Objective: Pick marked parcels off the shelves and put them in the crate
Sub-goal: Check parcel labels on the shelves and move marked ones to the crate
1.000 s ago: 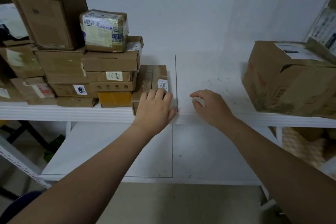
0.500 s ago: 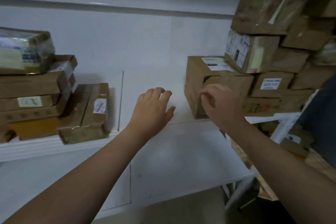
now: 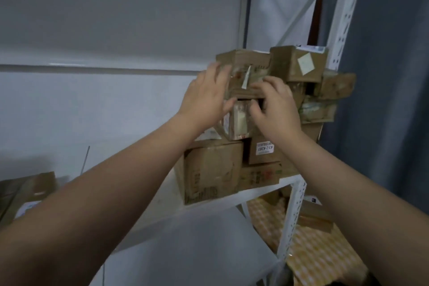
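Note:
A stack of brown cardboard parcels fills the right end of the white shelf (image 3: pixel 260 189). My left hand (image 3: pixel 205 98) lies with straight fingers against the left side of the top brown parcel (image 3: pixel 246 66), its thumb at the parcel's lower edge. My right hand (image 3: pixel 277 111) has its fingers curled over the front lower edge of that same parcel. Under it sits a small taped parcel with a pale label (image 3: pixel 239 122). Further down are a parcel with a white printed label (image 3: pixel 264 148) and a large carton (image 3: pixel 211 169). The picture is blurred by motion. No crate is in view.
A box with a pale square sticker (image 3: pixel 301 65) and more parcels crowd the stack's right side against the perforated shelf upright (image 3: pixel 343 21). Flat parcels (image 3: pixel 25 193) lie at the far left. A yellow checked sheet with parcels (image 3: pixel 313 260) lies below the shelf.
My view has swung right and up. Both hands have risen from shelf level to the top of the right-hand stack and now touch the top parcel.

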A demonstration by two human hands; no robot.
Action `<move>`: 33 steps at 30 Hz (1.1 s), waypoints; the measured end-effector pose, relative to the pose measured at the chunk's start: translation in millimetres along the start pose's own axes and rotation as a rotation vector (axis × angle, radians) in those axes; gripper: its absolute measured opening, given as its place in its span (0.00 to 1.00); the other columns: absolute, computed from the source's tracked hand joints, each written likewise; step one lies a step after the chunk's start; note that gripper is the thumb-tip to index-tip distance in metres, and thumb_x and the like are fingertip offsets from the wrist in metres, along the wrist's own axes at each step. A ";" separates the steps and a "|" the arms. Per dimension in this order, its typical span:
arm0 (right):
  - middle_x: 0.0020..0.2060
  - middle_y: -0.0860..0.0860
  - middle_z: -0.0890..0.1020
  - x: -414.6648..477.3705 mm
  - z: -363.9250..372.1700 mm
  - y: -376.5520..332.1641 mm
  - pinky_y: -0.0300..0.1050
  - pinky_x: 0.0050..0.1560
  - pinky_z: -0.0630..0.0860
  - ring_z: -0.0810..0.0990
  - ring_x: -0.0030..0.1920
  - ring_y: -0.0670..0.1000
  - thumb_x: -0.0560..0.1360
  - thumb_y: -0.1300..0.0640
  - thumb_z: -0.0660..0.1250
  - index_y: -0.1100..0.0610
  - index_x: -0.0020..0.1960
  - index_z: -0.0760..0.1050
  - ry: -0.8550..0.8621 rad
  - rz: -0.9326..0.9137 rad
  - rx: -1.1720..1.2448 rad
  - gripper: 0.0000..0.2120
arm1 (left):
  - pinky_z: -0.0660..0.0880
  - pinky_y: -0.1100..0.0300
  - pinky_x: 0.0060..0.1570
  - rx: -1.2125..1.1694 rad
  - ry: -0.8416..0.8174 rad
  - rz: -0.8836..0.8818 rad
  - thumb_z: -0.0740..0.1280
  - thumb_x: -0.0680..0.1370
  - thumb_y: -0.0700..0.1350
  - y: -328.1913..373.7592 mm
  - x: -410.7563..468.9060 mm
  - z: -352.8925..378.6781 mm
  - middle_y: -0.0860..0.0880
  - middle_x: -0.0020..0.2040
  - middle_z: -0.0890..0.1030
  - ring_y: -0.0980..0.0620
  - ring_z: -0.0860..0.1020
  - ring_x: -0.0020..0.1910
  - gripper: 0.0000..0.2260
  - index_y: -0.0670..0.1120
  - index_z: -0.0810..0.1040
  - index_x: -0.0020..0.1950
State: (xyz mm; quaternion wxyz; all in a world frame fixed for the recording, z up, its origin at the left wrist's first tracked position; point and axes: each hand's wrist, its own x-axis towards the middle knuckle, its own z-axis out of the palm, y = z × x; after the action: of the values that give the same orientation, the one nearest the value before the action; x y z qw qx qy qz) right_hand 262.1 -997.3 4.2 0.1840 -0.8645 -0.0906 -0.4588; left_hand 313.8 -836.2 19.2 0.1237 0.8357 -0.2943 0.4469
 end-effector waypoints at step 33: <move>0.65 0.53 0.72 -11.6 0.2 -27.7 0.37 0.61 0.74 0.73 0.63 0.40 0.76 0.67 0.65 0.50 0.65 0.65 0.107 0.129 0.966 0.22 | 0.73 0.70 0.54 -1.105 0.336 -0.411 0.63 0.79 0.38 22.6 -44.1 -32.4 0.61 0.58 0.77 0.66 0.75 0.58 0.16 0.54 0.71 0.64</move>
State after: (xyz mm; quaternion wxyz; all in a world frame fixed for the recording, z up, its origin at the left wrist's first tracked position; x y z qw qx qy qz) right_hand 246.7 -971.8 1.0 0.5963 -0.6595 -0.2300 -0.3956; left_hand 259.4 -822.2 0.3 0.6673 0.6055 -0.2918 0.3208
